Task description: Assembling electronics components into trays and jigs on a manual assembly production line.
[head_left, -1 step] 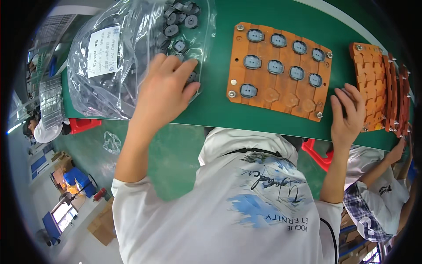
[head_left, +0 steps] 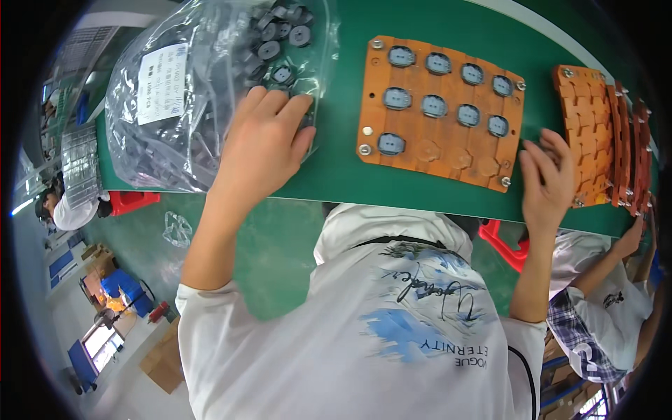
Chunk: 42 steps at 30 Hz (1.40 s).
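My left hand (head_left: 264,143) reaches over the mouth of a clear plastic bag (head_left: 199,140) full of small dark grey round parts (head_left: 269,50). Its thumb and index finger are apart, with a grey part showing between them; the other fingertips bend down out of sight. To the right lies an orange-brown fixture plate (head_left: 413,127) with screws at its corners. Several grey oval parts (head_left: 434,106) sit in its seats, and three seats in its near row are bare. My right hand (head_left: 547,178) is beside the plate's near right corner, fingers loosely bent and apart, holding nothing visible.
More orange fixture plates (head_left: 591,133) stand at the right, several tilted together. Another person's hand (head_left: 633,236) touches their near end. A white label (head_left: 162,84) is on the bag. The green table's near edge (head_left: 392,204) runs before my body; red stools (head_left: 500,241) stand below.
My right hand has shifted slightly left, and its fingers have bent a little. My left hand stays at the bag mouth, almost unmoved. The whole view has drifted slightly.
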{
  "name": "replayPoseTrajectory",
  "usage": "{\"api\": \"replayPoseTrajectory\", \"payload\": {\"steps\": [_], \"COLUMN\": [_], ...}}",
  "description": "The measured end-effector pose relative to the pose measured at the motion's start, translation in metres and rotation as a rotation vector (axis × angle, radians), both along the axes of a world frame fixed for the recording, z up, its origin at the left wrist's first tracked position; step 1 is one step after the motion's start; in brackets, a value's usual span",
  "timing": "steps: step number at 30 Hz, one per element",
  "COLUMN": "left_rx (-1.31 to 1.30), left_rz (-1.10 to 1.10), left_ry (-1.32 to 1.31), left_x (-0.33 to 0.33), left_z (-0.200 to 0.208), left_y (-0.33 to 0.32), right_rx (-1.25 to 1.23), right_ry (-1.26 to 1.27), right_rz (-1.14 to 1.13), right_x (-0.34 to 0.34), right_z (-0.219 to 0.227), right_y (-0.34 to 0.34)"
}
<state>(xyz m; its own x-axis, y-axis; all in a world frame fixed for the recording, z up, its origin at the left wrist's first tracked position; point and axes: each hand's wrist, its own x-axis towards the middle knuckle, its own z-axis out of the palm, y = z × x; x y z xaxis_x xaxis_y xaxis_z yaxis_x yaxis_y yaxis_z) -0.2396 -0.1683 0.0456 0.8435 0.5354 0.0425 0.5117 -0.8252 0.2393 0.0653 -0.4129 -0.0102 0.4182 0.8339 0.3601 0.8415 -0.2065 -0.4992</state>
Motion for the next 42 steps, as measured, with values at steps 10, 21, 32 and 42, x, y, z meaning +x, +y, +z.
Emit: {"api": "replayPoseTrajectory", "payload": {"steps": [10, 21, 32, 42], "left_rx": [-0.090, -0.139, -0.093, -0.069], "left_rz": [-0.243, -0.483, -0.436, -0.552], "left_ry": [-0.411, -0.259, -0.450, -0.353], "left_x": [0.077, 0.080, 0.070, 0.082], "left_z": [-0.005, -0.007, -0.035, -0.017], "left_y": [-0.053, -0.043, -0.048, -0.041], "right_rx": [0.016, -0.021, -0.183, -0.212], "right_ry": [0.103, 0.066, 0.029, -0.015], "right_rz": [-0.028, 0.549, 0.512, 0.581], "right_x": [-0.021, -0.043, -0.038, -0.035], "right_z": [0.015, 0.028, 0.042, 0.041], "right_y": [-0.001, 0.043, 0.052, 0.055]}}
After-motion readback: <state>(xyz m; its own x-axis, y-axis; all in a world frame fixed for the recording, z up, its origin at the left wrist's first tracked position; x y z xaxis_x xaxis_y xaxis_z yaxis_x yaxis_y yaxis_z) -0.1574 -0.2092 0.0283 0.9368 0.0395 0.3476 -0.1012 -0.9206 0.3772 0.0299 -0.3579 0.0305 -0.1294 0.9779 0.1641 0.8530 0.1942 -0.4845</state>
